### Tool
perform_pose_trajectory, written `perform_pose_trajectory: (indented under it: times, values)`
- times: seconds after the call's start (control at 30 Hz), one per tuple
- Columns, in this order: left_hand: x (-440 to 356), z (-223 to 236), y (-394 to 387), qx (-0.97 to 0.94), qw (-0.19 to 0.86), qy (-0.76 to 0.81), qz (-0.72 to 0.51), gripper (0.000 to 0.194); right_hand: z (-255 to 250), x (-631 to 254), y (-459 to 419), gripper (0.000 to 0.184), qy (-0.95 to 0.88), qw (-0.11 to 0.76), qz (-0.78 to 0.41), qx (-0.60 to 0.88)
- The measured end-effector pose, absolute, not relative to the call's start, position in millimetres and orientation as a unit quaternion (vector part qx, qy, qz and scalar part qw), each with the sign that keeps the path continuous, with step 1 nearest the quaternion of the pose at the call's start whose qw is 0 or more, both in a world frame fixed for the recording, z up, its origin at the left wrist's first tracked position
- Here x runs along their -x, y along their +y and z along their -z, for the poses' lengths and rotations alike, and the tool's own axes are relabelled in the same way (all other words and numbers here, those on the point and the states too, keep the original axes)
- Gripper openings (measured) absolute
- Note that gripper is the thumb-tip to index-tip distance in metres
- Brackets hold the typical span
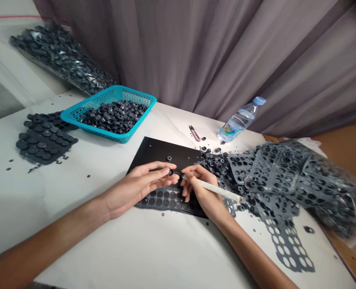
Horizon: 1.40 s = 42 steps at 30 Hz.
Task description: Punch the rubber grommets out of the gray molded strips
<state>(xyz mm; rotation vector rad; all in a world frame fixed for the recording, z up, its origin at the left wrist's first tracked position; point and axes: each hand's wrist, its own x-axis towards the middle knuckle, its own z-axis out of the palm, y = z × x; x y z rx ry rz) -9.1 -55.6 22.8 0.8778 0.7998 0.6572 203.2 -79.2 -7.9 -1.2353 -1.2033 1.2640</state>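
Between the thumb and fingers of my left hand is a small black rubber cap. My right hand grips a pale pen-like tool, its tip pointing left toward the cap. Both hands hover over a black mat. Under them lies a dark rubber sheet with rows of round shapes, partly hidden by my hands. A small ring-shaped piece rests on the mat just beyond my left fingers.
A blue basket holds many black rubber pieces. Left of it lies a sheet of caps. Pink thread snips and a water bottle stand behind. Punched-out sheets and loose pieces pile at right. A filled plastic bag leans back left.
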Motion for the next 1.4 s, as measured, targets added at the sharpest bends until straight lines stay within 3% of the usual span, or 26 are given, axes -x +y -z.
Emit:
perform_pose_trajectory:
  times: [0.9, 1.03, 1.27, 1.4]
  values:
    - [10.3, -29.9, -57.2, -0.423, 0.791, 0.336, -0.287, 0.036, 4.9, -201.2, -83.7, 0.023, -0.536, 0.438, -0.496, 0.525]
    - [-12.5, -30.6, -29.6, -0.537, 0.713, 0.328, -0.310, 0.039, 6.2, -202.5, -89.8, 0.013, -0.572, 0.412, -0.496, 0.506]
    - [-53.0, -42.0, 15.3, -0.828, 0.423, 0.283, -0.236, 0.035, 1.5, -205.4, -99.0, 0.008, -0.570, 0.371, -0.552, 0.483]
    - [-18.4, -37.8, 9.8, -0.839, 0.381, 0.309, -0.234, 0.035, -1.3, -204.0, -97.8, 0.010, -0.561, 0.402, -0.529, 0.495]
